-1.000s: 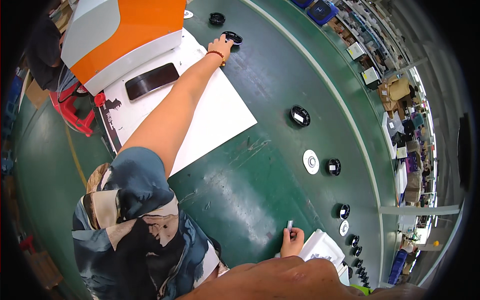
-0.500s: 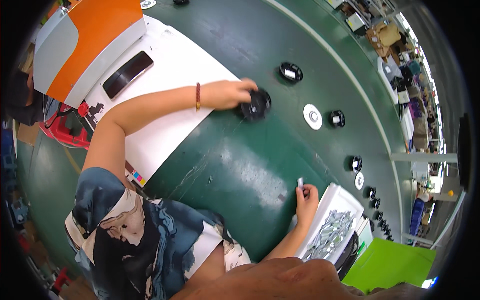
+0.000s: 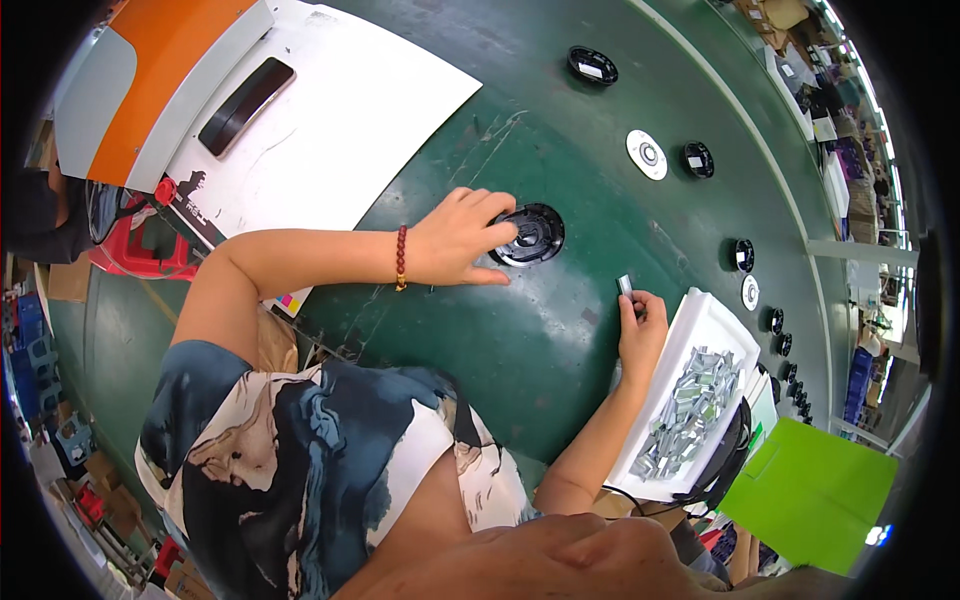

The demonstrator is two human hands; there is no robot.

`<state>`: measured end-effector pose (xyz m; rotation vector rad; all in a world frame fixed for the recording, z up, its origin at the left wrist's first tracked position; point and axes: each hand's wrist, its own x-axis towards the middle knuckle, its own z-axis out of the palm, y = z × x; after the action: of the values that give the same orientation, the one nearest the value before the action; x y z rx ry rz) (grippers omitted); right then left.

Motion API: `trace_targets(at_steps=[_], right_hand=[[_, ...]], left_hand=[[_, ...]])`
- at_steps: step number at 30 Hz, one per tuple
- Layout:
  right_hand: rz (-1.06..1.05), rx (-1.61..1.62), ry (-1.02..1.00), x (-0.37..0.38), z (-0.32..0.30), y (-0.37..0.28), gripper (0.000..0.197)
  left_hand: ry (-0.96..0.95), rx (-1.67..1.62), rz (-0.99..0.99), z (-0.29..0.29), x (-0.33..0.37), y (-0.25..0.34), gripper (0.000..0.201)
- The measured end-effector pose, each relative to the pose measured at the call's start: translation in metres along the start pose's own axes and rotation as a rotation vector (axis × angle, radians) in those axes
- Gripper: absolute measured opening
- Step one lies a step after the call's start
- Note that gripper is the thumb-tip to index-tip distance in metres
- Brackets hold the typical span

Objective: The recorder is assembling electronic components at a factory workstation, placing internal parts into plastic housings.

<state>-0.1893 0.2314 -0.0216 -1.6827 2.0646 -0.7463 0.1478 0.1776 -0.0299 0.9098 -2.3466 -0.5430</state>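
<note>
On the green table, a round black plastic part (image 3: 535,236) lies with its ribbed, recessed face up. My left hand (image 3: 468,238) is at its left edge, fingers spread, with the fingertips over or touching the rim and the thumb apart below. My right hand (image 3: 642,325) is raised to the right, pinching a small silver strip (image 3: 626,287) between thumb and fingers. Beside that hand stands a white tray (image 3: 655,378) holding many loose silver strips (image 3: 690,410).
Black round parts (image 3: 593,66) and white discs (image 3: 647,155) stretch in a row along the right. A white board (image 3: 400,110) carries a dark phone (image 3: 246,106) near an orange and grey machine (image 3: 160,80). A bright green panel (image 3: 810,490) stands lower right.
The black part was blurred beside the white board in my left hand; now it rests closer to me, that hand's fingers spread. My right hand still pinches the strip. The view has shifted.
</note>
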Motion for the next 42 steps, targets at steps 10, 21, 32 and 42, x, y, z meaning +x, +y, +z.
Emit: trace_targets(at_steps=[10,21,32,42], right_hand=[[-0.072,0.28,-0.108,-0.006,0.003,-0.026,0.014],[-0.226,0.192,-0.327,-0.015,0.011,-0.065,0.02],[-0.348,0.109,-0.251,-0.019,0.014,-0.08,0.021],[-0.39,-0.096,-0.264,-0.019,0.024,-0.081,0.02]], left_hand=[[-0.104,-0.268,0.23,0.021,0.013,-0.002,0.026],[-0.016,-0.256,0.1,0.027,0.014,0.018,0.027],[-0.052,-0.3,0.127,0.03,0.012,0.018,0.028],[-0.074,-0.299,0.156,0.031,0.014,0.019,0.029]])
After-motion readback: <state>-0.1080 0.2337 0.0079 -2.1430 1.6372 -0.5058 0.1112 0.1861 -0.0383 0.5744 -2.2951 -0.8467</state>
